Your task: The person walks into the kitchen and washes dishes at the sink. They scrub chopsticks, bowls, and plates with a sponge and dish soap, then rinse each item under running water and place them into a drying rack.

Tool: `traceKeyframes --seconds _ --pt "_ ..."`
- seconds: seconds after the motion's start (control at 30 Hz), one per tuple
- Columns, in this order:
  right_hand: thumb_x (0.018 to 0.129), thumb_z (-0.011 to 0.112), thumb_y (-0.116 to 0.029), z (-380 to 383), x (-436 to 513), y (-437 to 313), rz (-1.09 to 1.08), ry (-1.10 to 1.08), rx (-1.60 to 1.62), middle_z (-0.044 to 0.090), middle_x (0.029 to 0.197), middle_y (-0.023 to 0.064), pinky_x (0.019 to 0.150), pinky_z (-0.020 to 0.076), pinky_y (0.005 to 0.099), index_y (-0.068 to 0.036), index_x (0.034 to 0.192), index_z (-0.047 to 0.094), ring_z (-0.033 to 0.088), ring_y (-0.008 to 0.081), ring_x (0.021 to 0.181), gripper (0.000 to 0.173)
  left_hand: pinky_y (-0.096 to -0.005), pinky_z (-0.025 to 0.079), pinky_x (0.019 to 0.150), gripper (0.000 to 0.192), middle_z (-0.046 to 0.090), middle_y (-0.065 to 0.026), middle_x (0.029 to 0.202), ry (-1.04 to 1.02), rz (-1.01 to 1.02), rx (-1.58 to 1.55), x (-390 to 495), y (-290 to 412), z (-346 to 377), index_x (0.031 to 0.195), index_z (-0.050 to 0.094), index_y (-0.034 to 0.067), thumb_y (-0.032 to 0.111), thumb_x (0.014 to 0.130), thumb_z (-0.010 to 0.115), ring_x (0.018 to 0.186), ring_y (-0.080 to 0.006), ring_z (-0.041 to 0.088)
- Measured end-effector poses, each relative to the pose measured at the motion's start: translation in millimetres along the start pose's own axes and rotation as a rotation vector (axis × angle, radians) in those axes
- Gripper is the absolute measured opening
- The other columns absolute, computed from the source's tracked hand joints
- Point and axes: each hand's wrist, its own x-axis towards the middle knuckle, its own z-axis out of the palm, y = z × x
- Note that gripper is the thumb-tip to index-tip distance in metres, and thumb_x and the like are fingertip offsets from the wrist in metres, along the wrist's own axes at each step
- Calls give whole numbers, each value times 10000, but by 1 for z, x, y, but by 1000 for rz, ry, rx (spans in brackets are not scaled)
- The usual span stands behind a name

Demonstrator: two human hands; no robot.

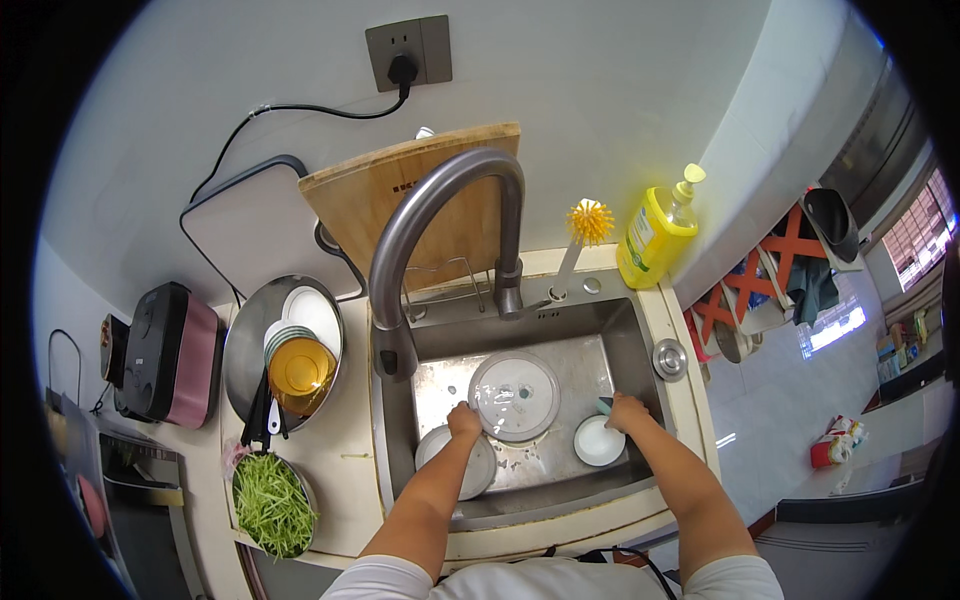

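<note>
My left hand (466,421) grips the left rim of a wet, pale round plate (517,394) with a small dark spot in its middle. Below my left forearm, a second pale plate (478,469) lies in the left front of the steel sink (510,517). In my right hand (628,414) is a small teal and dark item (604,406), mostly hidden by the fingers, so its kind is unclear. A small white bowl (599,441) sits just under my right fingertips, on the sink floor; contact cannot be told.
A steel faucet (446,195) arches over the sink. Behind stand a wooden cutting board (450,217), a dish brush (589,225) and a yellow soap bottle (652,232). Leftward are a large pan (244,352) of dishes, a bowl of shredded greens (271,504) and a pink-black appliance (169,356).
</note>
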Motion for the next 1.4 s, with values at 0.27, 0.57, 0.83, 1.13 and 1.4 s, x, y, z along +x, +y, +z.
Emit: traceKeyframes --seconds 0.27,0.57,0.83,1.13,1.4 --pt "609 709 -316 -13 -22 5 -166 178 238 535 1070 205 845 429 370 -54 1227 341 531 337 980 766 -391 476 705 302 582 -222 904 -184 -15 -12 28 3 2 952 547 -21 192 739 530 837 -332 579" --pt "619 692 -366 12 -31 -2 -315 194 640 552 1036 215 796 434 347 -51 1198 391 550 318 946 724 -427 542 505 312 512 -207 905 -454 -143 -615 5 12 -63 1069 351 -15 33 767 411 641 -320 588" --pt "694 581 -278 58 -57 -103 -580 56 891 493 1097 251 849 395 343 -13 1216 359 509 333 995 626 -434 550 531 588 412 -166 1132 -319 -165 -792 -86 42 -116 1254 179 170 34 721 386 903 -338 527" --pt "730 580 -271 59 -100 -116 -786 549 239 460 1051 217 803 392 392 -120 1049 592 438 354 933 353 -367 522 387 420 493 -137 1061 -140 -20 -1015 -152 43 -142 1280 229 183 369 908 285 770 -267 595" --pt "742 583 -235 41 -94 -165 -993 698 500 466 987 205 786 378 410 -110 1031 602 426 345 904 316 -457 537 538 509 422 -129 1164 -459 -71 -1153 -171 50 -123 1249 199 139 493 886 237 933 -299 550"
